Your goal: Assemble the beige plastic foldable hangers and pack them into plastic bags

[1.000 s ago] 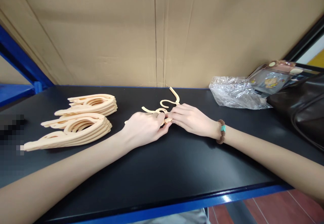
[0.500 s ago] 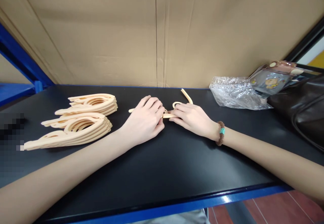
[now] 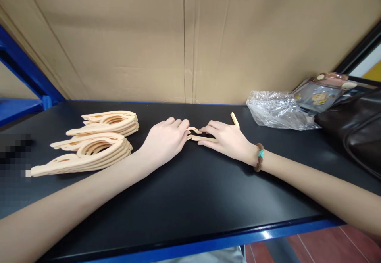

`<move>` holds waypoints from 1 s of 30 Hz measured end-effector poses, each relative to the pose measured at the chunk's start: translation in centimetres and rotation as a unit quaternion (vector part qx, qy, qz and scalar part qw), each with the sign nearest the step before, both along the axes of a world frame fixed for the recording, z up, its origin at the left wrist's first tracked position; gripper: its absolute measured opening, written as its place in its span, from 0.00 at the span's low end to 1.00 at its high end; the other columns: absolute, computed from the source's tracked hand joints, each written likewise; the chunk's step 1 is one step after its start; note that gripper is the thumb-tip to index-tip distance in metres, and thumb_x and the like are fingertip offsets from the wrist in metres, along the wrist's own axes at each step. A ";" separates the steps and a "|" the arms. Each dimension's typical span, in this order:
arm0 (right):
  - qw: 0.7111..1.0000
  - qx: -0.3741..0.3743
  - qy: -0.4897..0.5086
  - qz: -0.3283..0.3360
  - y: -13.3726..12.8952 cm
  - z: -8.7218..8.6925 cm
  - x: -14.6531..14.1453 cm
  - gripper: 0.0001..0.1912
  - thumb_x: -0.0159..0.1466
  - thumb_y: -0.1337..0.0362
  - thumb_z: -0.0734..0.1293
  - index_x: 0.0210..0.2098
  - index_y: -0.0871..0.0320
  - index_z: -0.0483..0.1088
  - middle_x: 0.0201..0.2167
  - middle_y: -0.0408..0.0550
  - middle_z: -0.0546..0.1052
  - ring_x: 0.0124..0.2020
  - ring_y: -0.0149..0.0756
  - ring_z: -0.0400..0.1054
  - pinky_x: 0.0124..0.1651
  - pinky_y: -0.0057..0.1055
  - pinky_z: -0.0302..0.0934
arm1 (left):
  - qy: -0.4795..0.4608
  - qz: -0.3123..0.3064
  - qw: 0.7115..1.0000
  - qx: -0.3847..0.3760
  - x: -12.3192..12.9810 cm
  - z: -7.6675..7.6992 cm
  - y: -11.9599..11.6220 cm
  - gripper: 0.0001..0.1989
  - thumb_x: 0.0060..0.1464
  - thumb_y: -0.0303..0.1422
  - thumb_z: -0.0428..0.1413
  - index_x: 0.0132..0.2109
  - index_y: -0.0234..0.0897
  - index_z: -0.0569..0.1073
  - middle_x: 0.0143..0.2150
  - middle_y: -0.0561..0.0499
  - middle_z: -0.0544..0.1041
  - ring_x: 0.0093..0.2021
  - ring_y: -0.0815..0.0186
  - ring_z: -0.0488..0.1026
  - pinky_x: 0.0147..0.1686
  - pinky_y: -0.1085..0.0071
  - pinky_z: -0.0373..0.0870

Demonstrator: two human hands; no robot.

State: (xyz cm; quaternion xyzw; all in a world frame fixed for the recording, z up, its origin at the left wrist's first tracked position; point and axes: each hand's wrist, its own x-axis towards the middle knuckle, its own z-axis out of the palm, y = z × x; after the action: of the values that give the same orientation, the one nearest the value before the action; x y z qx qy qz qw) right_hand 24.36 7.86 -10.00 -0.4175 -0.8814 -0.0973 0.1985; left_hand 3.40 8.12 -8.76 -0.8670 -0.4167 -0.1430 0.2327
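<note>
A beige folding hanger lies low over the black tabletop, its curved middle bridging the gap between my hands. My left hand is curled closed around its left end, which the fingers hide. Around the right part, my right hand has thumb and fingers closed on a flat arm of it. Beyond that hand's knuckles sticks up a pale end piece, apparently of the same hanger. Two stacks of folded beige hangers, the front stack and the back stack, lie left of my left hand.
Crinkled clear plastic wrap lies at the back right beside a printed pouch and a dark leather bag. A cardboard wall stands behind the tabletop. Blue shelf framing rises at the left.
My left hand has drawn slightly left and its fingers are more curled. The gap between my hands is wider, showing more of the hanger's middle. Its upright end piece has shifted right.
</note>
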 end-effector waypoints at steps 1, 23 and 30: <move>1.000 -0.001 0.004 -0.003 -0.1 0.0 0.0 0.18 0.66 0.51 0.62 0.46 0.57 0.70 0.38 0.47 0.74 0.34 0.36 0.71 0.37 0.31 0.59 | 0.007 0.001 1.000 0.009 0.1 0.0 -0.1 0.13 0.64 0.30 0.43 0.37 0.34 0.71 0.28 0.48 0.73 0.33 0.59 0.70 0.29 0.66 0.63; 0.994 0.004 0.011 -0.110 0.5 -0.9 0.1 0.24 0.65 0.46 0.60 0.46 0.60 0.66 0.44 0.53 0.72 0.44 0.45 0.68 0.51 0.44 0.59 | 0.001 0.064 0.996 -0.064 0.0 -1.0 -0.4 0.21 0.62 0.42 0.49 0.51 0.28 0.70 0.48 0.39 0.73 0.48 0.53 0.69 0.43 0.62 0.70; 1.000 -0.024 0.009 -0.011 0.1 0.0 0.0 0.15 0.66 0.51 0.62 0.35 0.58 0.63 0.46 0.51 0.71 0.41 0.39 0.68 0.43 0.38 0.63 | -0.069 0.003 0.990 -0.123 -0.2 -1.1 0.1 0.25 0.61 0.41 0.51 0.60 0.29 0.60 0.53 0.41 0.72 0.51 0.55 0.68 0.50 0.61 0.67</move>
State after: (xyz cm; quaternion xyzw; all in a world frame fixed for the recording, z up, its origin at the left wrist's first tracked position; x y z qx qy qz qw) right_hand 24.37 7.95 -9.99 -0.4325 -0.8770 -0.0743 0.1957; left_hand 3.24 8.18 -9.82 -0.8760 -0.4486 -0.1497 0.0948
